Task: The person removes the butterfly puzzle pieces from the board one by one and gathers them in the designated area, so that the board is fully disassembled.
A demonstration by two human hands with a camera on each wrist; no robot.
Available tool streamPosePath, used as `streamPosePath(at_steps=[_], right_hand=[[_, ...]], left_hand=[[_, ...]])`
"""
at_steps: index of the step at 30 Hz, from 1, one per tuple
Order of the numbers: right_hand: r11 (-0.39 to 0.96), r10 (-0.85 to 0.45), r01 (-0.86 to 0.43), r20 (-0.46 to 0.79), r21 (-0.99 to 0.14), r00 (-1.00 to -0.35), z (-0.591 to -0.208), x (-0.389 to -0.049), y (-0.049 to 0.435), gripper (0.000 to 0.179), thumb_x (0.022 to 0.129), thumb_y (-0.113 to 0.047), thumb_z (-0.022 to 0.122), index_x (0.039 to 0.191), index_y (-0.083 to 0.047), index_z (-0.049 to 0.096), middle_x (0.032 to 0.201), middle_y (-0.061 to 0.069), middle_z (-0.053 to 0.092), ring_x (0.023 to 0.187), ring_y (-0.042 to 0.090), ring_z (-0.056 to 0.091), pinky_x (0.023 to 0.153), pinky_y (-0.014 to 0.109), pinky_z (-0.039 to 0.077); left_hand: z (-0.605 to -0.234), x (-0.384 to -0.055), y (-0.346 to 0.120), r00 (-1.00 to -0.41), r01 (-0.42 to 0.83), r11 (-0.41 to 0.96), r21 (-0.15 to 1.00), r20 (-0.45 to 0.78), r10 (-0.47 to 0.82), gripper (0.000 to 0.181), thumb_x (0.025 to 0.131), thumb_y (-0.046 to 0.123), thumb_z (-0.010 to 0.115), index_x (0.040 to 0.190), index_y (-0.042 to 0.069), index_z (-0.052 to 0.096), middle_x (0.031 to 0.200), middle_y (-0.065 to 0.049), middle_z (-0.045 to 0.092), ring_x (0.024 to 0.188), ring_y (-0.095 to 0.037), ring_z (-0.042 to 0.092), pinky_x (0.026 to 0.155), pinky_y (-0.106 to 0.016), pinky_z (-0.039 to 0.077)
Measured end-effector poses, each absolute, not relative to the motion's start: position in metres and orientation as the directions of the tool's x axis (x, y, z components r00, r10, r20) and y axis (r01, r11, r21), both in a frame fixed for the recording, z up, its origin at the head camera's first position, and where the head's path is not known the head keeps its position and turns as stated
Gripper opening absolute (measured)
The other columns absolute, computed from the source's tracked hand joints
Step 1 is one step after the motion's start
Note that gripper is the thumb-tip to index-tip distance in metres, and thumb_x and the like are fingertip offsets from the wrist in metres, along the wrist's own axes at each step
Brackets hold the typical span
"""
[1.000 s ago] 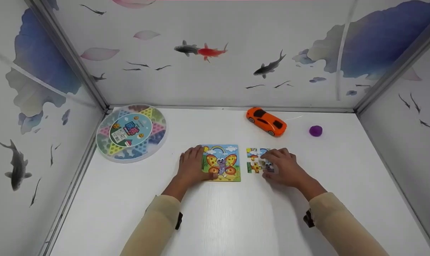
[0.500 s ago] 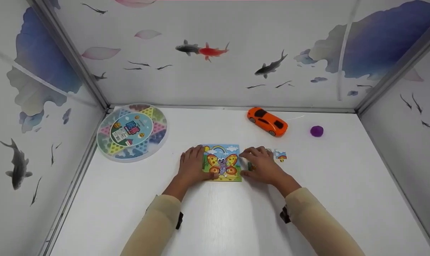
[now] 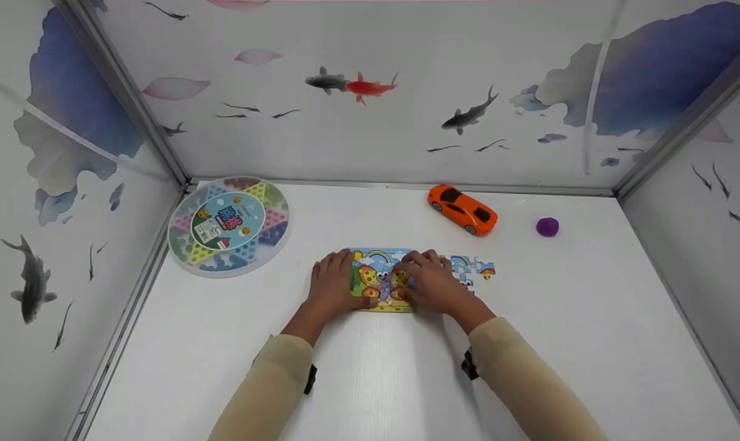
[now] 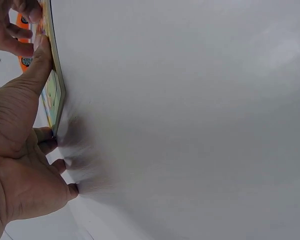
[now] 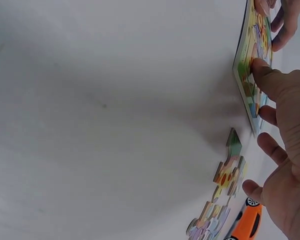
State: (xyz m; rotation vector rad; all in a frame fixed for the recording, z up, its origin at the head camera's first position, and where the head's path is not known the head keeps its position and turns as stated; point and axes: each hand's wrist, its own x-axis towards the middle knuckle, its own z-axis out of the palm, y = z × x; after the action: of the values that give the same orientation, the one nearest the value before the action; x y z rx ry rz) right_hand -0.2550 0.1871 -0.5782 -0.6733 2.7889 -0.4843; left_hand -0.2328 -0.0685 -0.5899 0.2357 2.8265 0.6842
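Observation:
The square jigsaw puzzle (image 3: 376, 260) with a butterfly picture lies in its tray on the white table. My left hand (image 3: 333, 285) holds its left side, thumb over the face and fingers along the edge. From the right my right hand (image 3: 436, 285) reaches over it, thumb and index fingertips touching the puzzle's right part. Its remaining fingers stay spread apart in the right wrist view. Just right of the board lie loose puzzle pieces (image 3: 462, 264), some joined, partly hidden behind the right hand. The right wrist view shows these pieces (image 5: 225, 177) on the table.
Behind the puzzle sits an orange toy car (image 3: 462, 210). A purple ball (image 3: 547, 226) is farther right. At the back left lies a round board game box (image 3: 229, 226). Printed white panels (image 3: 370, 141) wall in the table at the back and both sides.
My right hand has moved left from the loose pieces onto the right part of the puzzle, uncovering several pieces. My left hand has kept its place.

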Motion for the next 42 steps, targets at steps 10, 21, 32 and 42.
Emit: streamPosePath(at_steps=[10, 21, 32, 42], right_hand=[[0.856, -0.476, -0.413, -0.164, -0.311, -0.864, -0.572, -0.257, 0.175, 0.055, 0.1, -0.015, 0.082, 0.152, -0.028, 0.067, 0.151, 0.004, 0.055, 0.138, 0.035, 0.047, 0.122, 0.077, 0.037], [0.869, -0.444, -0.366, -0.196, -0.334, -0.874, -0.57, -0.256, 0.169, 0.055, 0.098, -0.016, 0.084, 0.148, -0.033, 0.068, 0.149, 0.005, 0.053, 0.136, 0.035, 0.044, 0.123, 0.078, 0.034], [0.86, -0.449, -0.363, -0.193, -0.358, -0.872, -0.571, -0.256, 0.17, 0.057, 0.097, -0.012, 0.085, 0.146, -0.031, 0.066, 0.141, 0.006, 0.056, 0.13, 0.033, 0.046, 0.118, 0.075, 0.038], [0.869, -0.438, -0.35, -0.217, -0.349, -0.872, -0.573, -0.258, 0.172, 0.059, 0.099, -0.009, 0.082, 0.15, -0.032, 0.067, 0.147, 0.006, 0.055, 0.136, 0.033, 0.048, 0.124, 0.076, 0.035]], left_hand=[[-0.59, -0.236, -0.068, -0.962, 0.095, 0.87, 0.483, -0.18, 0.205, 0.119, 0.087, 0.06, 0.09, 0.174, 0.006, 0.029, 0.181, -0.017, 0.031, 0.168, -0.043, 0.025, 0.138, -0.066, 0.017], [-0.592, -0.237, -0.07, -0.963, 0.111, 0.871, 0.479, -0.163, 0.213, 0.121, 0.085, 0.061, 0.091, 0.172, 0.004, 0.031, 0.179, -0.018, 0.033, 0.166, -0.044, 0.027, 0.137, -0.068, 0.019], [-0.592, -0.235, -0.069, -0.96, 0.099, 0.886, 0.453, -0.19, 0.205, 0.12, 0.086, 0.061, 0.091, 0.173, 0.005, 0.03, 0.18, -0.017, 0.031, 0.167, -0.043, 0.025, 0.138, -0.067, 0.019], [-0.592, -0.235, -0.068, -0.96, 0.103, 0.885, 0.455, -0.187, 0.208, 0.121, 0.086, 0.064, 0.089, 0.174, 0.006, 0.029, 0.18, -0.017, 0.031, 0.167, -0.042, 0.026, 0.138, -0.066, 0.019]])
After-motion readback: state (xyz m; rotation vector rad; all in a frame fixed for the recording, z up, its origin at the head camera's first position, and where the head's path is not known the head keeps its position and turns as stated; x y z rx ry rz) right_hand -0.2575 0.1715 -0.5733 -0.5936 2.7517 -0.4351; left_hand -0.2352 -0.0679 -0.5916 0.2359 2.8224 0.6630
